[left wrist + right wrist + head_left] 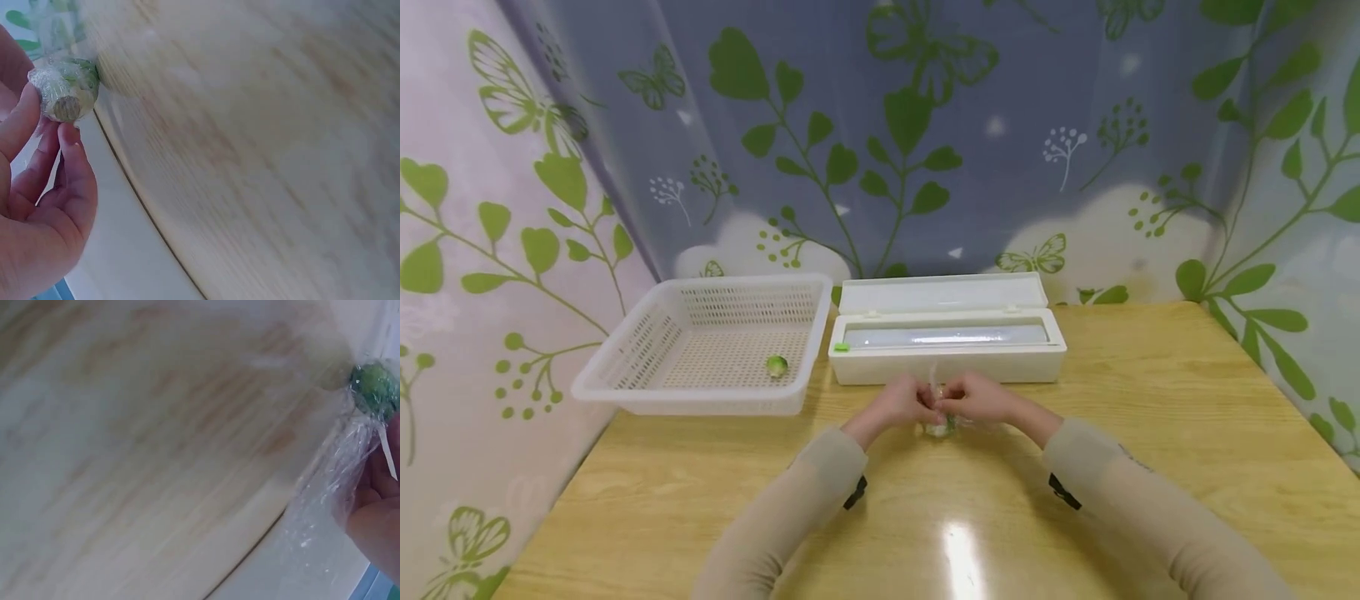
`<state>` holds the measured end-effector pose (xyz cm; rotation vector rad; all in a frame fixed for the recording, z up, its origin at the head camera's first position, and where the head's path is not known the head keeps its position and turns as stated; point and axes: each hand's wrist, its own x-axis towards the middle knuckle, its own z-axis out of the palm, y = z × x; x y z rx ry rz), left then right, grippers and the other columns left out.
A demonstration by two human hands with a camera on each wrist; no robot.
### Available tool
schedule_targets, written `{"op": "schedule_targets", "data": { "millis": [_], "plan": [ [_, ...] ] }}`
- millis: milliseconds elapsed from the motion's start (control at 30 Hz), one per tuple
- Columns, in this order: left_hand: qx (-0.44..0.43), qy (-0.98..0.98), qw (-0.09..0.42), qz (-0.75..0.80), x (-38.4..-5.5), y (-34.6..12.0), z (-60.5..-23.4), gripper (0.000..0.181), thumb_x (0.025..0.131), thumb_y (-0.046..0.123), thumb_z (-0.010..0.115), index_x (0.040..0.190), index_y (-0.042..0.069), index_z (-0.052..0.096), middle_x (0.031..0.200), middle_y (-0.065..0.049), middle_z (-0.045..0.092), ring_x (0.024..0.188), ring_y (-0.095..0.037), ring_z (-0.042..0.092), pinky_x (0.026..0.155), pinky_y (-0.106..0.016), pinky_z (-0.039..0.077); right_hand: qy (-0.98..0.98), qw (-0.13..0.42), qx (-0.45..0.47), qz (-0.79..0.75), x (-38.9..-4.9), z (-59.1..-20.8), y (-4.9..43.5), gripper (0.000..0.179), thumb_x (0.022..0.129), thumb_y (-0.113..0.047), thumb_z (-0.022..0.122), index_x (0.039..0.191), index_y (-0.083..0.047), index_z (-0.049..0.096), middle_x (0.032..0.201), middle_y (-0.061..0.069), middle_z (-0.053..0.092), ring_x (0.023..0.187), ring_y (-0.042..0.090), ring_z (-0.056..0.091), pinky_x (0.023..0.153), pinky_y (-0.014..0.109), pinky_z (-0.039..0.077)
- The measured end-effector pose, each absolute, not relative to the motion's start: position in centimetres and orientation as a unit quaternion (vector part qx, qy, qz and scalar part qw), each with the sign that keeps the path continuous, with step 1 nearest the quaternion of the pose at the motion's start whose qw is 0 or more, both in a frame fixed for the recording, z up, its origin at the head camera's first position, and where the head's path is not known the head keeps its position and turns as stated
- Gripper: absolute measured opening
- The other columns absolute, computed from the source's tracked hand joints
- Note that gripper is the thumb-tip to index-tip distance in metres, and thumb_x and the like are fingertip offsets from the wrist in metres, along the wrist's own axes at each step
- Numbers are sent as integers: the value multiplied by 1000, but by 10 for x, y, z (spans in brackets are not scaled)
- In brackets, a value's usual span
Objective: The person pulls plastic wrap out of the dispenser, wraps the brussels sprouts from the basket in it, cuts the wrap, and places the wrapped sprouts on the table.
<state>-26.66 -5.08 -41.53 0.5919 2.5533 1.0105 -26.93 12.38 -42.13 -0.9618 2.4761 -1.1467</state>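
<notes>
A Brussels sprout (937, 430) in clear plastic wrap is between my two hands, low over the table in front of the white box. My left hand (901, 402) pinches the wrapped sprout with thumb and fingertips; its pale cut stem end faces the left wrist view, where the sprout (70, 94) shows crinkled film. With bent fingers, my right hand (983, 398) pinches the plastic wrap (334, 481) close beside the sprout. A loose sheet of that film trails off in the right wrist view. Some fingertips are hidden behind each other in the head view.
Just behind my hands stands a white wrap dispenser box (947, 367), lid (943, 293) raised, a film roll (943, 336) inside. To its left is a white perforated basket (700, 405) with another Brussels sprout (777, 366) in it. A patterned curtain (1015, 125) hangs behind the wooden table (1172, 400).
</notes>
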Motion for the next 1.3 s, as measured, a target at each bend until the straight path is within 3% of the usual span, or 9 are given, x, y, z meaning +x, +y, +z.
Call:
{"op": "schedule_targets", "data": {
  "millis": [100, 400, 533, 767, 867, 967, 1167, 1300],
  "plan": [
    [217, 898, 169, 343, -267, -51, -414, 14, 74, 18, 72, 72, 7, 63, 66, 2, 58, 59, -10, 45, 52, -20, 40, 846, 121, -333, -399, -270, -423, 122, 17, 87, -12, 56, 74, -2, 61, 61, -1, 52, 52, 6, 38, 49, 21, 32],
    [243, 891, 162, 347, -271, -50, -415, 15, 81, 15, 64, 76, 1, 66, 66, -4, 60, 57, -7, 42, 52, -18, 36, 859, 108, -309, -394, -270, -431, 123, 13, 85, -12, 59, 81, 0, 61, 72, 1, 59, 63, 9, 47, 58, 25, 41],
    [237, 894, 162, 344, -272, -49, -417, 13, 80, 12, 66, 74, 0, 64, 67, -1, 59, 59, -7, 46, 54, -18, 40, 856, 133, -314, -388, -270, -431, 124, 18, 87, -15, 57, 88, 1, 64, 75, 1, 60, 61, 9, 45, 57, 24, 40],
    [230, 895, 209, 321, -271, -50, -415, 17, 82, 17, 64, 78, 1, 65, 66, -4, 60, 56, -11, 51, 50, -20, 42, 841, 194, -335, -377, -271, -426, 128, 19, 89, -18, 53, 82, -3, 62, 56, -3, 42, 47, 7, 32, 48, 22, 30],
    [231, 889, 232, 319, -270, -50, -413, 17, 84, 17, 62, 80, 1, 65, 65, -5, 60, 55, -13, 53, 50, -21, 43, 840, 202, -336, -374, -271, -423, 129, 18, 89, -18, 54, 90, -3, 65, 60, -1, 49, 48, 7, 33, 48, 22, 32],
    [227, 888, 222, 332, -270, -51, -411, 15, 83, 15, 62, 84, 0, 64, 72, -4, 61, 62, -13, 54, 55, -23, 45, 849, 176, -330, -373, -273, -422, 128, 18, 87, -18, 57, 90, -3, 65, 68, 0, 57, 51, 7, 38, 50, 23, 36],
    [240, 902, 144, 327, -278, -50, -409, 13, 78, 7, 66, 90, 2, 65, 87, -6, 64, 82, -15, 57, 70, -24, 46, 851, 91, -308, -415, -276, -418, 122, 9, 77, -8, 68, 77, -3, 61, 73, 3, 61, 68, 13, 51, 61, 27, 44],
    [245, 902, 141, 328, -280, -49, -410, 12, 74, -2, 67, 86, 1, 65, 83, -7, 64, 77, -15, 58, 65, -22, 47, 862, 66, -298, -405, -281, -427, 121, 11, 72, -3, 71, 75, -3, 61, 71, 0, 60, 69, 12, 52, 63, 27, 45]
  ]
}}
